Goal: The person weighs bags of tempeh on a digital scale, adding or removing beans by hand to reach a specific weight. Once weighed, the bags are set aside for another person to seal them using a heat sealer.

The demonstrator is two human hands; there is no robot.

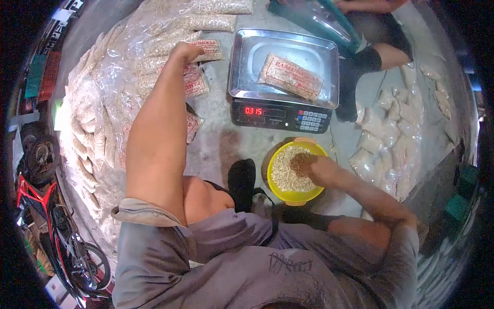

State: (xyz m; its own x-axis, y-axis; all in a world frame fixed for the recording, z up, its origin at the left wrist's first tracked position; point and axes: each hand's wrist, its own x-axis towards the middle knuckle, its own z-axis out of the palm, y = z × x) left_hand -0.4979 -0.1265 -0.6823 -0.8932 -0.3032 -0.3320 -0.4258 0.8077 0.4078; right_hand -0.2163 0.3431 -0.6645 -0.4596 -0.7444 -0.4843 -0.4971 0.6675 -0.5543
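Observation:
My left hand reaches forward to a clear plastic packet with red print, its fingers closed at the near end of it. My right hand is down in a yellow bowl full of small pale pieces. Its fingers are blurred and partly hidden among the pieces. Ahead stands a digital scale with a steel tray, its red display reading 0.315. On that tray a filled packet with red print lies at a slant.
Many filled packets lie heaped on the left. More clear bags sit on the right. Beyond the scale is another person's arm beside a green container. A red motorcycle stands at the far left.

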